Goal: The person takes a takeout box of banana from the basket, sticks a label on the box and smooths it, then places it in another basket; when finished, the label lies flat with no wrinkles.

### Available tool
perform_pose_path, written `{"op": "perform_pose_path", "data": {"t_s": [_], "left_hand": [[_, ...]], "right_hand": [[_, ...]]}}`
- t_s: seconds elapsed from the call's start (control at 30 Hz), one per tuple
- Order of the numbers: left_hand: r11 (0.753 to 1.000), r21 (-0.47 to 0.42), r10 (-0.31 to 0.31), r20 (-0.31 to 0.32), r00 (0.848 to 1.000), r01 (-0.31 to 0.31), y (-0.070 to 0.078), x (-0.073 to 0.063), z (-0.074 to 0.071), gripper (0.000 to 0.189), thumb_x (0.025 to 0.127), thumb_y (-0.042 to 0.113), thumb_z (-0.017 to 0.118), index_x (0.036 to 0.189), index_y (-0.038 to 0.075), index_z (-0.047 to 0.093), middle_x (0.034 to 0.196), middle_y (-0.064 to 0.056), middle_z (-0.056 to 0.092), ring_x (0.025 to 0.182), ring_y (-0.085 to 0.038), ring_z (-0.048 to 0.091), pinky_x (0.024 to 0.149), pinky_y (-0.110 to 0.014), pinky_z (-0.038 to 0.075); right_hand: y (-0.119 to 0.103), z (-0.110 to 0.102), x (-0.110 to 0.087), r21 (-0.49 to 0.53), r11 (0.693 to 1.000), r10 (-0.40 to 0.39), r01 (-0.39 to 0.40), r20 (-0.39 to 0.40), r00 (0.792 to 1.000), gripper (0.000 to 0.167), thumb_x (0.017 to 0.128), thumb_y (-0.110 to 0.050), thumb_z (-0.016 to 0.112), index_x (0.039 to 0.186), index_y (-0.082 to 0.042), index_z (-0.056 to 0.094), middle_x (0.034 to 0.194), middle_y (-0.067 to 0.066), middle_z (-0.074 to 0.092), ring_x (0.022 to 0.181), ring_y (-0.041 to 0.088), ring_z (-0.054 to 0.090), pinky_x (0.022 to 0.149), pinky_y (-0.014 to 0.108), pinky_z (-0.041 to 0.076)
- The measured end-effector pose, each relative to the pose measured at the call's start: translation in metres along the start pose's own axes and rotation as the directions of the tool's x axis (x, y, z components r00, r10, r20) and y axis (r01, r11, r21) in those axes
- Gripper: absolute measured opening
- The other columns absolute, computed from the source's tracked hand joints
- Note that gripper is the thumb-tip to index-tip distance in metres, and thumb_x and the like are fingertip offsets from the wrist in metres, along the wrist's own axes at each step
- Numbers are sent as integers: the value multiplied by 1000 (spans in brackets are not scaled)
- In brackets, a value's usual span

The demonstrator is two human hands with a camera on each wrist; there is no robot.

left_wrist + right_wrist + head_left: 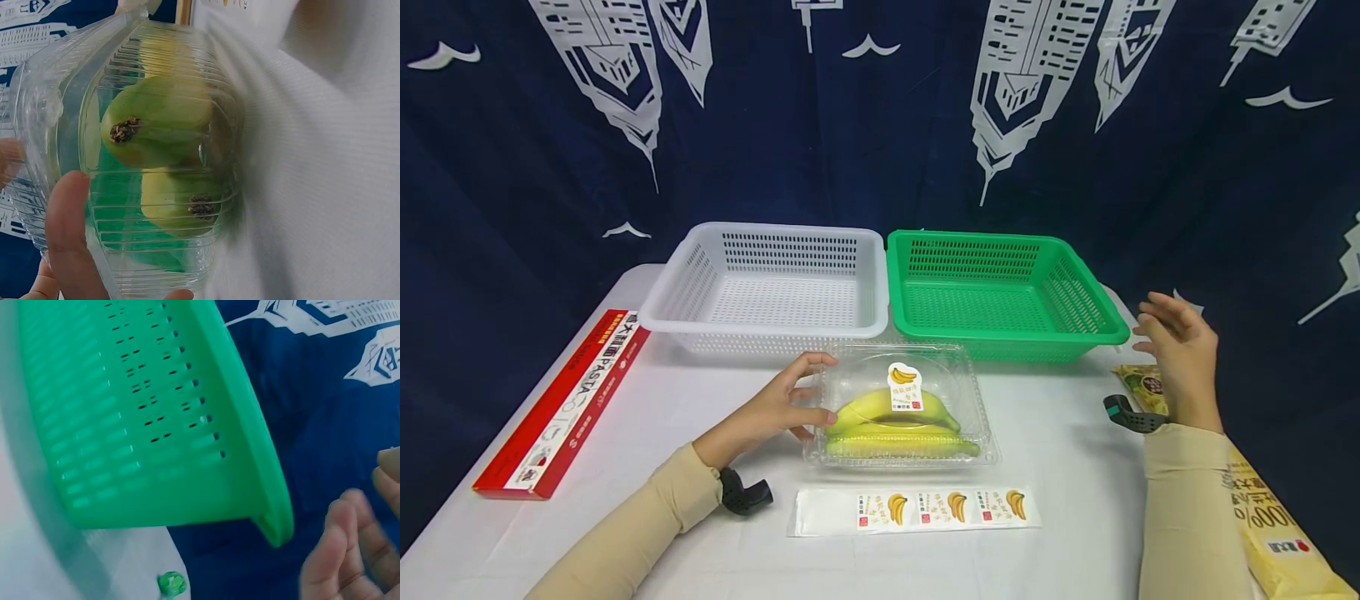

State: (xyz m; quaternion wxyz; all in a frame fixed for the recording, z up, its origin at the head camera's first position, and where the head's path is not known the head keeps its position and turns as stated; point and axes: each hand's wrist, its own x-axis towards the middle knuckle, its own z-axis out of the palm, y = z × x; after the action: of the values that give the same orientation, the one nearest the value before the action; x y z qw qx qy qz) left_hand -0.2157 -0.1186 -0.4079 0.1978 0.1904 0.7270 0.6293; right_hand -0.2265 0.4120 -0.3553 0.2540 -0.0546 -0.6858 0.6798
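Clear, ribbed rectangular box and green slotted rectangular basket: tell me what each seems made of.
Clear, ribbed rectangular box: probably thin, glossy plastic; yellow-green bananas show through it, and its walls catch highlights.
Green slotted rectangular basket: likely molded plastic with a slight sheen, judging by even color and regular openings.

We take this for a tabletop set-up within a room, its kind uncertain — a dark blue patterned cloth (865, 150) fills the upper frame and hides what lies behind. Across the lower frame we see a white-covered table (1067, 483) dressed like a small packing bench: plastic baskets (767, 332) at centre, a pasta box (565, 408) at left, boxed bananas (895, 446) and banana stickers (827, 512) lower down.
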Motion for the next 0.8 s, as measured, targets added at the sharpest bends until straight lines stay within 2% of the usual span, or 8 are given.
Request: {"op": "perform_pose_path", "data": {"t_s": [0.07, 0.17, 0.27, 0.37, 0.57, 0.8], "left_hand": [[1000, -1, -7, -3, 1000, 7, 1, 0, 0, 80, 92, 10, 79, 159, 8, 36, 174, -27, 12, 156, -63, 18, 67, -39, 65], [1000, -4, -8, -11, 1000, 8, 3, 0, 1, 78, 92, 11, 79, 158, 10, 38, 174, -25, 13, 156, -63, 18, 67, -39, 65], [1000, -2, -7, -19, 1000, 7, 3, 0, 1, 75, 93, 13, 79, 157, 10, 39, 174, -24, 14, 156, -62, 19, 65, -38, 64], [1000, -1, -7, -23, 1000, 7, 1, 1, 1, 74, 94, 13, 79, 157, 10, 40, 174, -25, 14, 155, -63, 20, 63, -36, 64], [1000, -5, -6, -34, 999, 6, 0, 1, 2, 72, 94, 15, 80, 155, 10, 42, 173, -25, 15, 154, -63, 25, 61, -36, 63], [1000, -17, -21, -37, 999, 21, 2, 0, 2, 75, 92, 12, 80, 156, 8, 40, 173, -26, 16, 154, -61, 26, 61, -35, 63]], "right_hand": [[4, -1, 2, -62, 997, 52, -53, -16, 999, 35, 107, -5, 63, 135, -26, 69, 116, -12, 64, 87, 6, 63, 64, 12, 54], [10, -6, 4, -162, 979, 134, -124, 52, 990, 44, 109, -16, 64, 152, -29, 59, 117, -16, 57, 87, 5, 59, 64, 13, 53], [16, -10, 6, -175, 970, 197, -169, 159, 967, 60, 110, -25, 65, 166, -28, 45, 117, -18, 55, 88, 5, 58, 66, 16, 55], [21, -13, 8, -141, 968, 236, -207, 239, 942, 69, 110, -27, 66, 171, -28, 34, 118, -18, 56, 89, 5, 62, 68, 17, 57], [30, -11, 8, -93, 966, 258, -241, 296, 920, 71, 109, -20, 67, 171, -28, 33, 113, -18, 62, 90, 4, 66, 69, 18, 57], [35, -6, 7, 19, 963, 247, -270, 347, 905, 51, 110, -12, 64, 155, -29, 46, 106, -10, 65, 89, 9, 70, 70, 21, 59]]}}
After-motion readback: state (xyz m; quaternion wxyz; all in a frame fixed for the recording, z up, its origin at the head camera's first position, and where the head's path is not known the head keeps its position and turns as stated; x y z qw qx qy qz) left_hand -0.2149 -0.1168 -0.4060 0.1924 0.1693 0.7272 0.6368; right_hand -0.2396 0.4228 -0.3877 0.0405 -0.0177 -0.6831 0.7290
